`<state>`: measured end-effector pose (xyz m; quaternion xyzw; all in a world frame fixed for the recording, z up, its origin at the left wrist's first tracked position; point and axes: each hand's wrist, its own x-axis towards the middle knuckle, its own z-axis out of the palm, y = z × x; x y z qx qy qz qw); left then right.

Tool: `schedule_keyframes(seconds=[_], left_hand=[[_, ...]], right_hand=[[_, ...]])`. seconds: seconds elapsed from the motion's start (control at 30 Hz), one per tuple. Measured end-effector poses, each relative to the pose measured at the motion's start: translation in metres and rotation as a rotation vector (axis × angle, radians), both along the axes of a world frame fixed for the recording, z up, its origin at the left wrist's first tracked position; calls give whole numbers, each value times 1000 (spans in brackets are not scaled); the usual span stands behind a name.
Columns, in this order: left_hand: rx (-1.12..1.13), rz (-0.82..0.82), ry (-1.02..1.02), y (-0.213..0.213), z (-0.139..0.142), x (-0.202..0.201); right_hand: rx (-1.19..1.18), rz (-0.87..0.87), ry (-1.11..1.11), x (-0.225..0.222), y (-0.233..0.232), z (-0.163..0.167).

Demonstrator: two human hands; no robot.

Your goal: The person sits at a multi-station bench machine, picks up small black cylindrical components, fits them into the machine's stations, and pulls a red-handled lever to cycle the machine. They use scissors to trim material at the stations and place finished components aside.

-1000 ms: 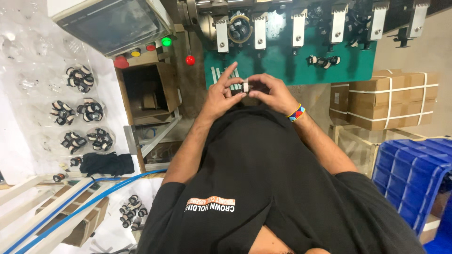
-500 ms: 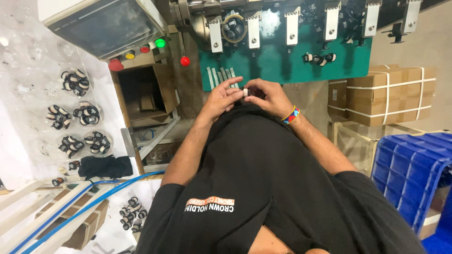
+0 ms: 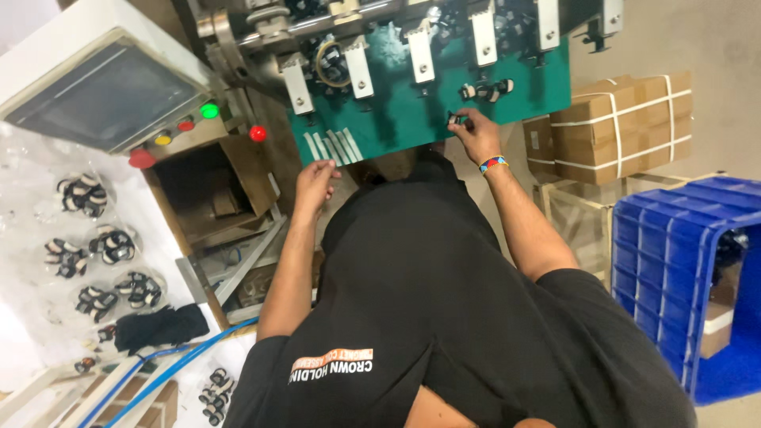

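Our right hand point(image 3: 476, 135) pinches a small black-and-white part point(image 3: 457, 120) against the green metal machine panel point(image 3: 396, 119); our left hand point(image 3: 315, 181) hangs loosely open, empty, below it.

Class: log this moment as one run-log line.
right hand: holds small black part at green panel | left hand: empty, below panel

Machine panel point(image 3: 476, 103) ahead; control box point(image 3: 103, 87) left; strapped cartons point(image 3: 626, 119) right; crate point(image 3: 682, 261) nearer right.
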<state>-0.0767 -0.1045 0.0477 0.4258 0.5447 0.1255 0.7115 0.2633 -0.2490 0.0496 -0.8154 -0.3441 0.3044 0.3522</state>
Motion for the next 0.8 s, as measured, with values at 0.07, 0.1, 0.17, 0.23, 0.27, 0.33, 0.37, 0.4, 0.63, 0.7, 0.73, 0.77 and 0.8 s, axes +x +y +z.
schedule_keyframes(seconds=[0.07, 0.1, 0.17, 0.23, 0.27, 0.33, 0.37, 0.4, 0.63, 0.7, 0.73, 0.77, 0.8], left_hand=[[24, -130, 130, -10, -6, 6], [97, -162, 122, -15, -8, 11], [234, -215, 115, -28, -14, 19], [212, -262, 204, -35, -19, 28], [203, -285, 250, -37, -20, 32], [190, -272, 313, -40, -19, 42], [187, -266, 345, -40, -18, 46], [156, -251, 358, -40, -16, 51], [-141, -83, 488, -45, -2, 81], [-169, -31, 497, -48, -2, 91], [-182, 4, 484, -51, -2, 97], [-197, 41, 472, -54, -2, 102], [-189, 48, 484, -57, -2, 108]], right_hand=[[32, -84, -19, 20, -10, -8], [49, -121, -27, 29, -14, -10], [61, -130, -119, 45, -21, -15], [43, -131, -182, 61, -25, -20], [18, -131, -201, 67, -26, -21], [4, -135, -212, 78, -26, -22], [17, -142, -206, 83, -25, -22], [30, -151, -199, 88, -24, -22], [42, -74, 12, 130, -41, -26], [48, -18, -86, 146, -55, -30], [15, -23, -80, 155, -62, -33], [-20, -24, -73, 165, -69, -36], [-54, -22, -64, 176, -76, -40]])
